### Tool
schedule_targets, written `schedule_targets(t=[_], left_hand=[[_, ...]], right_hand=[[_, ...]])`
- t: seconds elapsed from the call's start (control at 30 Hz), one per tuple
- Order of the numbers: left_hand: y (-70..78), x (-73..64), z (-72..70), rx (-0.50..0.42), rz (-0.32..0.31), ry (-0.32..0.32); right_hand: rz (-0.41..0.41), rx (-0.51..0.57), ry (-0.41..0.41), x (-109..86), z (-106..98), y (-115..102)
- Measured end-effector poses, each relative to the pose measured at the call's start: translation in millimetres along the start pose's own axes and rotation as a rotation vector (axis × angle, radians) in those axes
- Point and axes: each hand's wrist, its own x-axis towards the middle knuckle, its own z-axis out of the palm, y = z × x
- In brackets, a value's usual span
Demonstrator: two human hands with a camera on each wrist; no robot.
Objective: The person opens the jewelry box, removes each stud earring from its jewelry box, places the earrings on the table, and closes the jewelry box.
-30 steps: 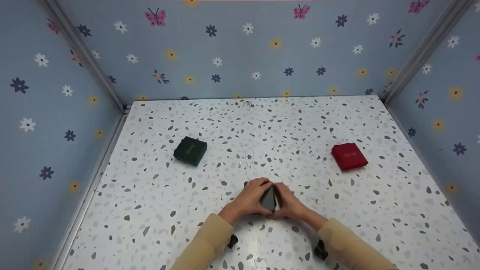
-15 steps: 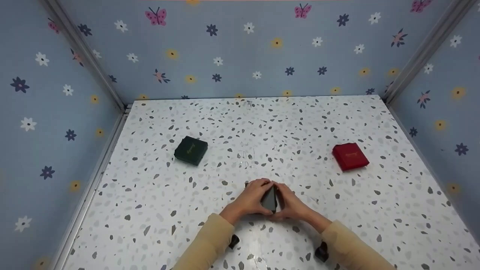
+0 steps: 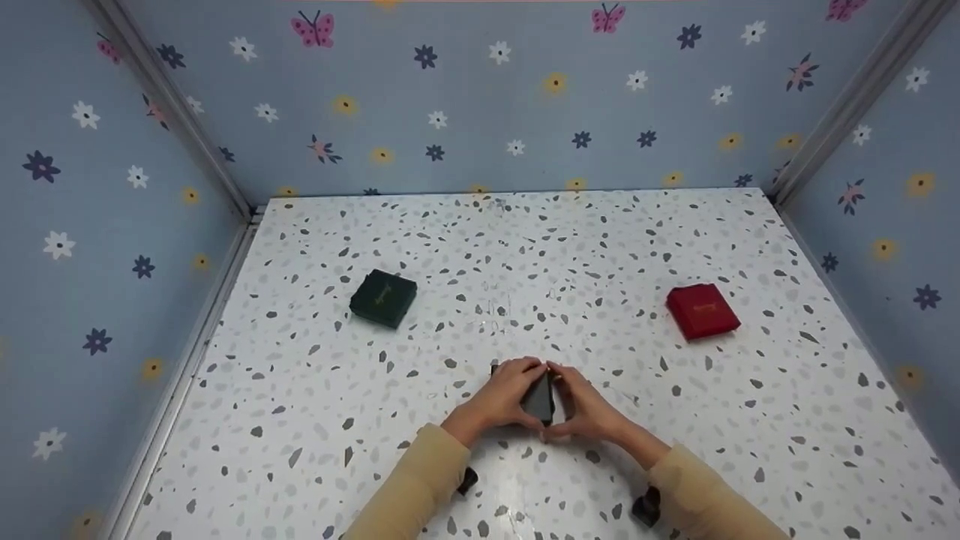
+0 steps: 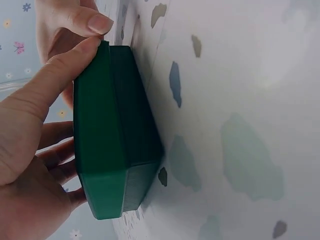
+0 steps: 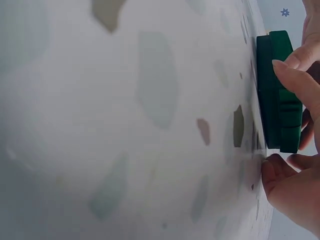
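A small green gift box (image 3: 538, 401) sits on the speckled table near its front, low between both hands. Its brighter green lid (image 4: 97, 120) covers a darker base (image 4: 137, 110), and the right wrist view shows a bow (image 5: 290, 115) on the lid's side. The left hand (image 3: 501, 394) grips the box, thumb on the near edge of the lid and fingers spread over the far side. With thumb and fingertips the right hand (image 3: 589, 411) holds the box's right end, its palm standing off from it. Much of the box is hidden by the left hand in the head view.
Farther back on the table (image 3: 525, 262) lie a dark green box (image 3: 383, 298) at left and a red box (image 3: 703, 311) at right, both with gold lettering. Blue patterned walls (image 3: 480, 97) enclose the back and sides. Black wrist devices (image 3: 646, 506) show below the sleeves.
The right hand's wrist has shifted slightly outward, and the gap between its palm and the box looks a little wider. The left hand and the other boxes stay nearly the same.
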Motion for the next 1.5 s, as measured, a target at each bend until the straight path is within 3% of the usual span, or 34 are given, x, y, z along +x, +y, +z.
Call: schedule_targets(t=[0.5, 0.7, 0.9, 1.1, 1.33, 1.5], left_hand=[[-5.3, -1.8, -0.6, -0.173, -0.005, 0.031], [-7.2, -6.4, -7.7, -0.246, -0.053, 0.047], [-12.7, -10.7, -17.1, -0.234, -0.094, 0.07], [-19.4, -16.1, -24.6, -0.226, -0.105, 0.136], [-31.0, -16.8, -30.6, -0.191, -0.152, 0.214], [-41.7, -16.3, -34.9, -0.178, -0.218, 0.264]], right_hand=[[-0.058, -0.014, 0.036, -0.1, -5.0, -4.8], [-0.106, -0.048, 0.055, 2.0, -5.2, -10.4], [-0.137, -0.12, 0.074, 5.0, -1.7, -17.3], [-0.162, -0.224, 0.076, 8.8, 3.1, -24.0], [-0.212, -0.336, 0.014, 15.4, 7.0, -29.3], [-0.274, -0.387, -0.034, 20.8, 8.3, -31.7]])
